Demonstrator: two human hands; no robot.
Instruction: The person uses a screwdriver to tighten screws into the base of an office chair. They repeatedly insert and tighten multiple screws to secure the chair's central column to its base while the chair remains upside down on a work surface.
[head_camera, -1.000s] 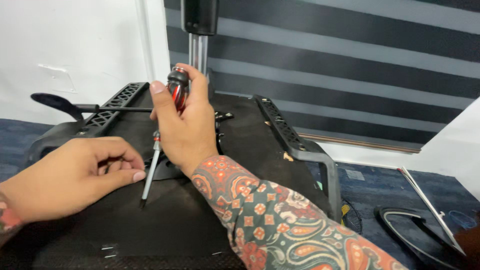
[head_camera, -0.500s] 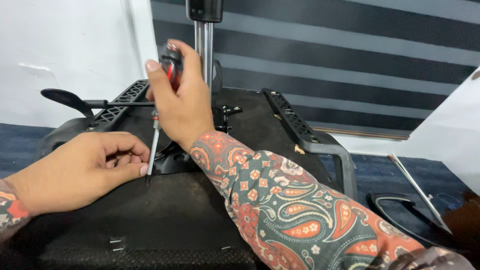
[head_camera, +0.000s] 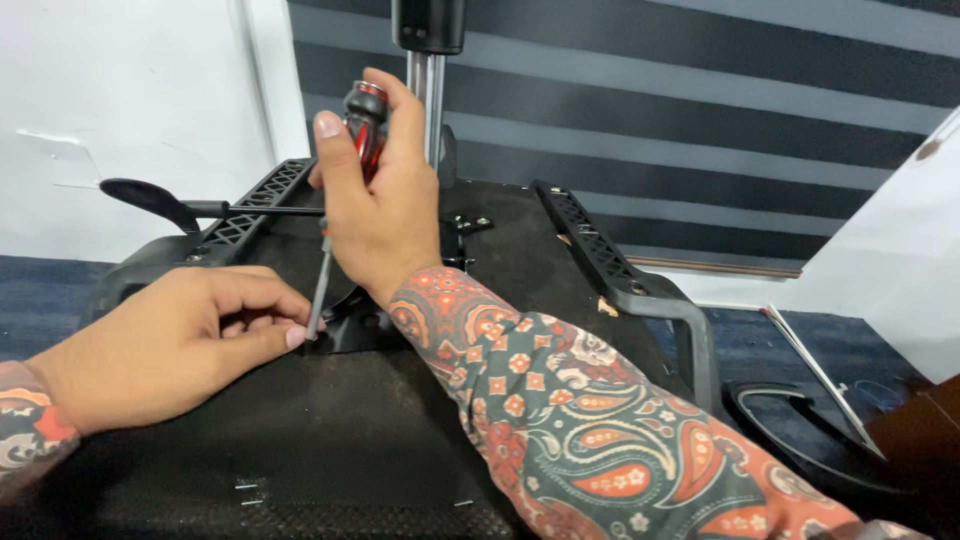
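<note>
An upturned office chair lies before me, its black seat underside facing up. My right hand grips a screwdriver with a red and black handle, held upright, its metal shaft pointing down at the black mechanism plate. My left hand rests on the seat underside, fingers curled, with fingertips pinched beside the screwdriver's tip. Whether a screw sits under the tip is hidden by the fingers.
A chrome gas-lift column rises from the mechanism. A black lever with a paddle end sticks out left. Black armrest frames flank the seat. A dark chair part lies on the blue carpet at right, near a white board.
My right hand has raised the screwdriver more upright and shifted its tip toward the mechanism plate. My left hand has followed, fingertips staying by the tip.
</note>
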